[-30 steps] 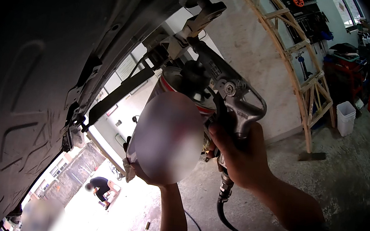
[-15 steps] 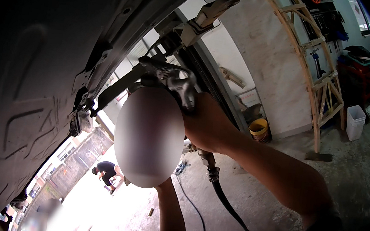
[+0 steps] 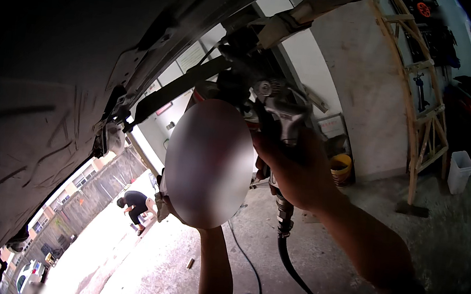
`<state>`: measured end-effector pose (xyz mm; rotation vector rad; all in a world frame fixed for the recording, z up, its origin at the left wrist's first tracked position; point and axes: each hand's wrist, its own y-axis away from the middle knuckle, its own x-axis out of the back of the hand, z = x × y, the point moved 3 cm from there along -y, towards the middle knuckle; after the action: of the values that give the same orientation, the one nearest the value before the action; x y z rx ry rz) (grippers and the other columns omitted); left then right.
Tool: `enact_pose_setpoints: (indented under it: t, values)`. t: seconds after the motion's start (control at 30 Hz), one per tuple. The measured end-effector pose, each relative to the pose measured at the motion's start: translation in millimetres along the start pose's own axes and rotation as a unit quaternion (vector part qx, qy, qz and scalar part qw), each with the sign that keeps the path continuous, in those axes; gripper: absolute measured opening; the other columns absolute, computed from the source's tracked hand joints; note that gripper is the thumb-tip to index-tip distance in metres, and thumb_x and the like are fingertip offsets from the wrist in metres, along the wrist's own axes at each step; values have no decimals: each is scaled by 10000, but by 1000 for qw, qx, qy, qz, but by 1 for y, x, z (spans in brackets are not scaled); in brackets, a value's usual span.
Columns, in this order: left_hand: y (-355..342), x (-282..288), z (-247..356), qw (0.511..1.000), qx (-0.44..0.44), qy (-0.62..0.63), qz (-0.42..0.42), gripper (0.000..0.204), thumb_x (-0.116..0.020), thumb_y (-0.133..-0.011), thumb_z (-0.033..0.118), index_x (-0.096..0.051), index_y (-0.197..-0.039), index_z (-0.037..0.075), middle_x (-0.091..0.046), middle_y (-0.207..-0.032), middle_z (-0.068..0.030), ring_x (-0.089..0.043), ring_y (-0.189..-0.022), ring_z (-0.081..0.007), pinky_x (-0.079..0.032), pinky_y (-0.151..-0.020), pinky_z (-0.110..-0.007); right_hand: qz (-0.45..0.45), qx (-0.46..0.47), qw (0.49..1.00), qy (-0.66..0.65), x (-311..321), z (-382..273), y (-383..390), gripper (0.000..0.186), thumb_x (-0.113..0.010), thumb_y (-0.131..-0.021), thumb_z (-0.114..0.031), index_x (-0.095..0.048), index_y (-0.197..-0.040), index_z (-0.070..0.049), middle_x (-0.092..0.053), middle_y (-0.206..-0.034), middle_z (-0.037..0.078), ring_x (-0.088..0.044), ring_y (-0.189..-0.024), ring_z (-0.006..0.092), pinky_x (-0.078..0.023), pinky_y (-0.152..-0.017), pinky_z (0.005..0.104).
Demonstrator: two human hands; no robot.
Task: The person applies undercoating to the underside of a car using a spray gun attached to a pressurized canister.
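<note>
While the can (image 3: 208,164) is supported from below by the left hand (image 3: 177,212), the gun (image 3: 280,112) is gripped by the right hand (image 3: 305,177) at the can's upper right. Since half a second ago, the gun has been shifted rightward relative to the can, and the red rim (image 3: 198,94) has been uncovered. Adjustment is judged ongoing; whether both are joined cannot be told. The hose (image 3: 294,273) is noted below right of the can.
</note>
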<state>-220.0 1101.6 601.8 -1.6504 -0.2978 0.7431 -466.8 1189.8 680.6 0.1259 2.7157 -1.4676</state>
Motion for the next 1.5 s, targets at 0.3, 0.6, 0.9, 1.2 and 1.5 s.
enact_pose_setpoints:
  t: [0.3, 0.6, 0.9, 1.2, 1.5]
  values:
    - [21, 71, -147, 940, 198, 253, 117, 480, -410, -993, 257, -259, -1430, 126, -331, -1424, -143, -354, -1316, -330, -357, -1064, -492, -120, -101, 987, -49, -109, 42, -28, 330, -489, -961, -232, -531, -711, -22, -510, -510, 44, -495, -433, 118, -381, -423, 296]
    - [-3, 68, -182, 992, 52, -117, 8, 639, -568, -853, 43, -283, -1425, 47, -376, -1397, -179, -401, -1284, -334, -371, -1055, -461, 59, 14, 995, -82, -172, 69, -4, 305, -513, -958, -224, -522, -760, 8, -437, -491, 71, -461, -436, 153, -332, -432, 323]
    - [-16, 86, -193, 848, 388, 326, 154, 599, -379, -962, 506, -340, -1392, 91, -373, -1430, -115, -360, -1329, -287, -277, -1103, -437, -61, -23, 998, -9, -201, 87, -54, 301, -489, -931, -215, -556, -737, 5, -548, -506, 109, -562, -450, 199, -447, -467, 344]
    - [-23, 113, -225, 853, 379, 318, 165, 615, -434, -935, 521, -367, -1364, 86, -392, -1401, -92, -348, -1327, -276, -261, -1105, -418, -64, -44, 997, 7, -228, 80, -28, 312, -506, -942, -218, -551, -744, 18, -540, -508, 128, -571, -464, 245, -450, -481, 364]
    - [15, 146, -255, 948, 295, 92, 77, 583, -354, -970, 473, -310, -1425, 112, -328, -1469, -91, -287, -1375, -294, -253, -1122, -460, -148, -178, 971, -58, -239, 105, -42, 363, -524, -936, -282, -573, -718, 4, -555, -519, 90, -568, -467, 182, -453, -484, 336]
